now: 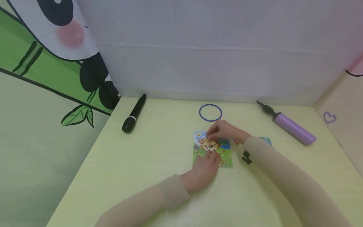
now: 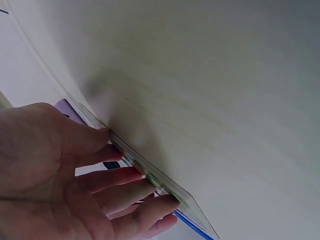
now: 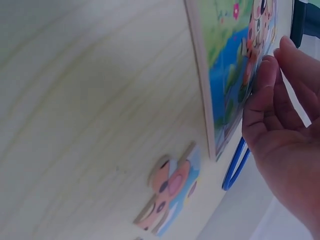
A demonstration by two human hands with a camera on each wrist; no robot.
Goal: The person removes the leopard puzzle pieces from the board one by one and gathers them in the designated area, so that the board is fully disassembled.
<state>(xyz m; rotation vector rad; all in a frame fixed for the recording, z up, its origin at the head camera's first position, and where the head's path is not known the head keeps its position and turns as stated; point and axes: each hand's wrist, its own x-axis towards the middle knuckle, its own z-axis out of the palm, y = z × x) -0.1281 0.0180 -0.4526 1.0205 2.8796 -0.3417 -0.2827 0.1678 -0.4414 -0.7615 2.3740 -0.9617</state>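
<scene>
A picture puzzle board (image 1: 225, 154) with a spotted animal face lies flat on the pale yellow table (image 1: 158, 164). My left hand (image 1: 210, 156) rests on its near part, straight fingers pressing down by the animal's chin; in the left wrist view those fingers (image 2: 140, 192) lie along the board (image 2: 155, 177). My right hand (image 1: 212, 135) reaches in from the right and its fingertips touch the board's far part. In the right wrist view its fingers (image 3: 265, 80) press on the animal picture of the board (image 3: 225, 75). A loose puzzle piece (image 3: 170, 187) lies beside the board.
A blue ring (image 1: 210, 112) lies just beyond the board. A black microphone (image 1: 134, 114) lies at the far left and a purple hand pump (image 1: 292, 126) at the far right. More loose pieces (image 1: 266, 140) sit behind my right forearm. Walls close the table's back and sides.
</scene>
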